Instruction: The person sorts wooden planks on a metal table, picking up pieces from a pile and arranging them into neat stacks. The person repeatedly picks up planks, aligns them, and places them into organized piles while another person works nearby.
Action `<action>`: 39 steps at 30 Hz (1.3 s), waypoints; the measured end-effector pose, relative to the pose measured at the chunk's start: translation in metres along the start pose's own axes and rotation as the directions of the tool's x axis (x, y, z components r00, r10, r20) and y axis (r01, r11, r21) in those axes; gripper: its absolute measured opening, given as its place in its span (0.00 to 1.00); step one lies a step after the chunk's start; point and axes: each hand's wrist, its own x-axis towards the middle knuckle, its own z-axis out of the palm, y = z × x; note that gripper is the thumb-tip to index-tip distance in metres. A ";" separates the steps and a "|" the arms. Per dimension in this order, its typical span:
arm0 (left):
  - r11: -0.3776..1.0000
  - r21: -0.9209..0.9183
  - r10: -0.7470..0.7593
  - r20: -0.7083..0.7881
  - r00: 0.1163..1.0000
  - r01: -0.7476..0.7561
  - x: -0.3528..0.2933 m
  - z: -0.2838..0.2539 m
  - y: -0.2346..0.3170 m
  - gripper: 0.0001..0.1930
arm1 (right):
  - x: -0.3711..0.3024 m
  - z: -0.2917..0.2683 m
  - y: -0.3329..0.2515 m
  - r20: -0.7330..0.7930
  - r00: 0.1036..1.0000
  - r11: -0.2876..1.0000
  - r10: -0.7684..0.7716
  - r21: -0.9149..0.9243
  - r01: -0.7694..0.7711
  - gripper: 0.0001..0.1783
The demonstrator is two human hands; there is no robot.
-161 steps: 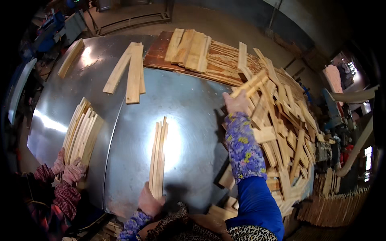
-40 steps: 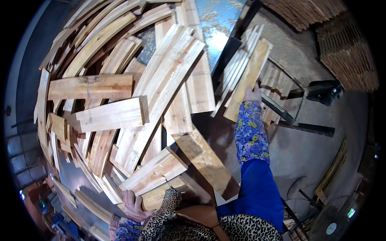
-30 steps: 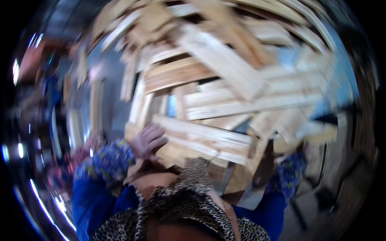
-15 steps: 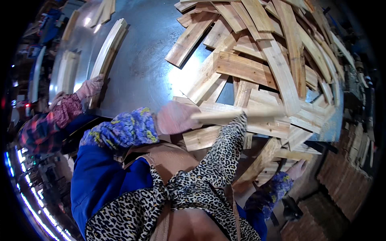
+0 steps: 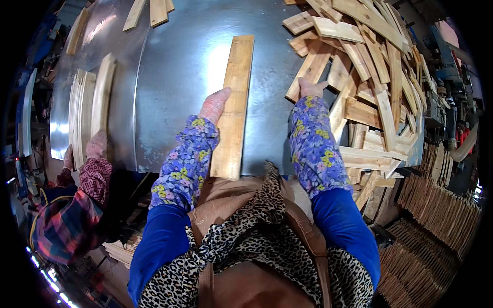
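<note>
Our left hand (image 5: 214, 105) lies flat on the plank (image 5: 233, 108); right hand (image 5: 309, 88) seemingly grips a slat (image 5: 307, 72). We should square them up.

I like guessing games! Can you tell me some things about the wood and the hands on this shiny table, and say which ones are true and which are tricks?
1. The left hand rests on a long plank lying on the metal table. True.
2. The right hand is up in the air, touching nothing. False: it touches a slat at the edge of the wood pile.
3. The pile of loose wood lies to the person's right. True.
4. Nobody else is at the table. False: another person's hand is at a stack of slats on the left.
5. The long plank is standing upright. False: it lies flat.
</note>
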 end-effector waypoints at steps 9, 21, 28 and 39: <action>0.990 0.038 0.132 0.094 0.987 -0.137 0.028 -0.060 0.012 0.32 | -0.151 0.043 0.070 0.252 0.934 0.957 -0.253 0.204 0.204 0.42; 0.764 0.641 0.320 -0.269 0.908 -0.079 0.058 -0.107 -0.022 0.44 | -0.184 -0.016 0.163 0.786 0.580 0.851 -0.215 0.442 -0.284 0.34; 0.053 0.983 0.459 -0.179 0.870 0.174 -0.019 -0.055 -0.053 0.55 | -0.142 -0.020 0.157 0.724 0.629 0.947 -0.282 0.106 0.303 0.45; 0.952 -0.035 0.296 -0.155 0.943 -0.305 -0.048 -0.092 -0.052 0.40 | 0.007 -0.149 0.059 0.084 0.896 0.568 -0.436 -0.746 0.347 0.57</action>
